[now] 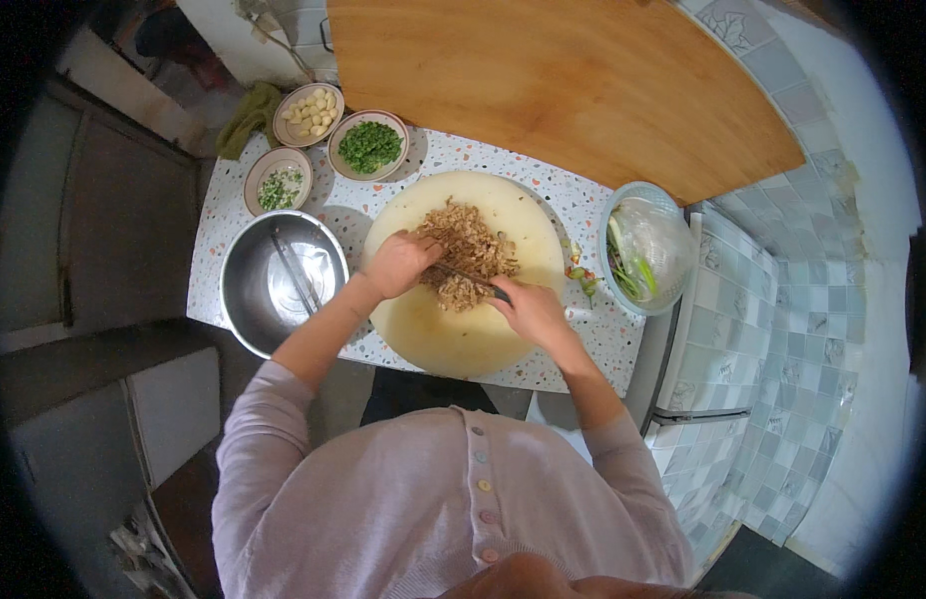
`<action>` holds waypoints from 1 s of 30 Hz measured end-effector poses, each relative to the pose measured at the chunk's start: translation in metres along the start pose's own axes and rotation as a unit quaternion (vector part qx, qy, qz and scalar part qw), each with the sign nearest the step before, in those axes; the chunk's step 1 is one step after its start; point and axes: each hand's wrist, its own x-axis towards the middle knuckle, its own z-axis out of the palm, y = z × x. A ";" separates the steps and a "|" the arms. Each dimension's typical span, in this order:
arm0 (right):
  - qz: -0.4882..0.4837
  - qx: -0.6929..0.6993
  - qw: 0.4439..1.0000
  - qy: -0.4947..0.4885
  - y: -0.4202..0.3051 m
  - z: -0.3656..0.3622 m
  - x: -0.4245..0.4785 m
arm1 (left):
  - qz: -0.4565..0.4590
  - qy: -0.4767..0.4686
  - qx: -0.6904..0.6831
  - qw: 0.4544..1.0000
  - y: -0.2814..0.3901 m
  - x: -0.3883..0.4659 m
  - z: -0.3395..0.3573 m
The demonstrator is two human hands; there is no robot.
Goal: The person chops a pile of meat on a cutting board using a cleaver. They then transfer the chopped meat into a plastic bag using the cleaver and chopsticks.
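My right hand point(529, 308) is closed around the dark handle of a knife point(466, 275), whose blade lies across a heap of finely chopped brown food point(466, 236). At the blade's far end is my left hand point(404, 262), its fingers at the heap's left side; whether they touch the blade or pinch some food cannot be told. The heap rests on a round, cream-coloured cutting board point(463, 344). I cannot tell exactly what the chopped food is.
Left of the board stands a steel bowl point(264, 262) with chopsticks inside. Behind it are bowls of peeled garlic point(311, 112), chopped greens point(370, 147) and chopped scallion point(280, 189), beside a green cloth point(249, 120). Chili peppers point(584, 278) and a plastic basket point(611, 288) lie right; a wooden panel point(552, 90) stands behind.
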 end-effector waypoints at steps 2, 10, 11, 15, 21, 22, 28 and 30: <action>-0.002 -0.012 1.000 0.013 0.022 0.028 0.004 | -0.012 -0.010 0.040 0.999 0.005 -0.004 0.021; 0.004 -0.091 0.995 -0.031 -0.002 -0.021 0.014 | -0.073 0.010 0.017 0.997 0.015 0.001 -0.004; -0.008 -0.059 0.998 -0.028 0.009 -0.003 0.011 | -0.079 0.009 0.031 0.996 0.020 -0.005 0.010; -0.022 0.008 0.999 -0.039 0.047 0.034 0.011 | -0.098 -0.014 0.056 0.994 0.026 -0.012 0.031; -0.042 -0.019 0.999 -0.028 0.044 0.006 0.024 | -0.122 -0.034 0.030 0.992 0.021 0.008 0.028; -0.022 -0.009 1.000 -0.005 0.043 0.015 0.025 | -0.126 -0.059 0.043 0.989 0.015 0.015 0.030; -0.015 -0.007 1.000 -0.024 0.016 -0.010 0.014 | -0.122 -0.016 0.055 0.991 0.027 -0.002 -0.007; 0.024 0.040 0.999 -0.007 -0.006 0.008 -0.014 | -0.151 0.086 -0.011 0.985 0.043 -0.015 -0.053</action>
